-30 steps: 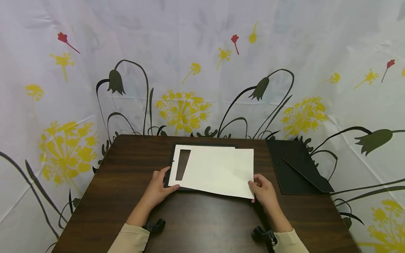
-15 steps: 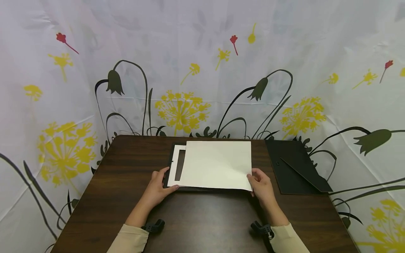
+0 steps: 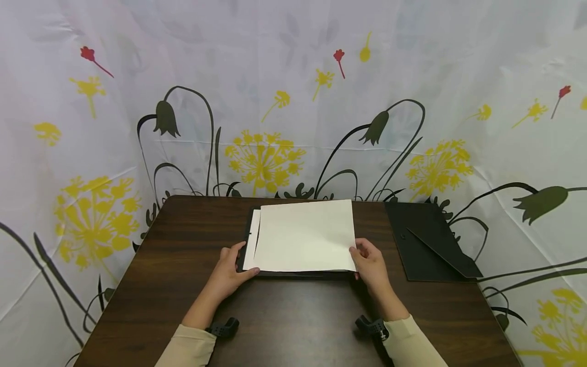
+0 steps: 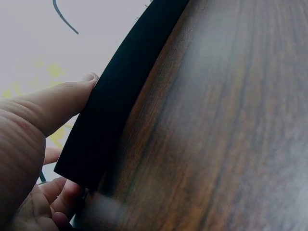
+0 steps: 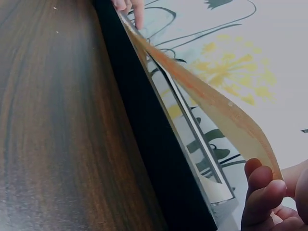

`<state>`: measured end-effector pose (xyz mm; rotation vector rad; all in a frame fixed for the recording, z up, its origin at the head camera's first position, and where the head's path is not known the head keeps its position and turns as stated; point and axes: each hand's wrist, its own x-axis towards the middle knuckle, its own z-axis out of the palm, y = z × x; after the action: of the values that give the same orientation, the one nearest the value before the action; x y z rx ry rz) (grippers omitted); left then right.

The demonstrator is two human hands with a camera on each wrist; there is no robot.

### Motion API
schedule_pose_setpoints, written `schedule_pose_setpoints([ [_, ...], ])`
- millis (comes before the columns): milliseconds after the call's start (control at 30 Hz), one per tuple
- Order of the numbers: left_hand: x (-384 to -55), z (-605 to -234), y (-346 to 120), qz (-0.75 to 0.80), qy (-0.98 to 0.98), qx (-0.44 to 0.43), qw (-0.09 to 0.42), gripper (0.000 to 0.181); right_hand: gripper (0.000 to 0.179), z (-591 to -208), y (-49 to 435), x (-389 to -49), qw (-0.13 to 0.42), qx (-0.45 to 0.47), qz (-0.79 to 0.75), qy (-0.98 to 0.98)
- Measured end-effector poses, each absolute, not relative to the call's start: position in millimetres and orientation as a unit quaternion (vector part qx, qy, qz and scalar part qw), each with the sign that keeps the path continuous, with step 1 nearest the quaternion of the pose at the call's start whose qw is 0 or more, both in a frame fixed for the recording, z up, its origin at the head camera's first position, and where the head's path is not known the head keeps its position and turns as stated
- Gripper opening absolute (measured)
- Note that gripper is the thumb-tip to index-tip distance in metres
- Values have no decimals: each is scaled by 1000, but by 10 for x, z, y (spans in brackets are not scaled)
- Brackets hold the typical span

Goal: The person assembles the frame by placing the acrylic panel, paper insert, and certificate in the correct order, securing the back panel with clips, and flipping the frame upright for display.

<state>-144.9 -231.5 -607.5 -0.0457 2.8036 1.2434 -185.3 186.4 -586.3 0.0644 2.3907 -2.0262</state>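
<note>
A black picture frame [image 3: 298, 276] lies flat on the table, with a white mat [image 3: 251, 244] showing along its left side. My left hand [image 3: 229, 270] grips the frame's near left corner; in the left wrist view the thumb [image 4: 72, 96] lies on its edge and other fingers curl around the corner. Over most of the frame is a cream sheet [image 3: 304, 237], its near right corner pinched by my right hand [image 3: 371, 262]. In the right wrist view the sheet [image 5: 216, 106] bows upward, its held end raised above the frame. The sheet hides most of the mat.
A black backing board [image 3: 408, 260] with its stand leg [image 3: 442, 252] lies at the table's right side. The brown wooden table [image 3: 293, 326] reaches back to a white flowered curtain [image 3: 293, 102].
My right hand has moved the cream sheet leftward and away from me over the frame, covering the mat's dark slot. The left hand has stayed at the frame's corner.
</note>
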Motion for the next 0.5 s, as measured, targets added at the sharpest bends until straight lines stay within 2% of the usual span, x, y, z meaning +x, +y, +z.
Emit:
schedule_pose_setpoints([
  [167,-1439,-6061,-2315,406,913,-15,37,102,15,-5862,1845,-1872,1,32,-649,761],
  [500,-1424,-6036,-2314,411,911,-12,41,102,22,-5872,1704,-1863,31,20,-635,772],
])
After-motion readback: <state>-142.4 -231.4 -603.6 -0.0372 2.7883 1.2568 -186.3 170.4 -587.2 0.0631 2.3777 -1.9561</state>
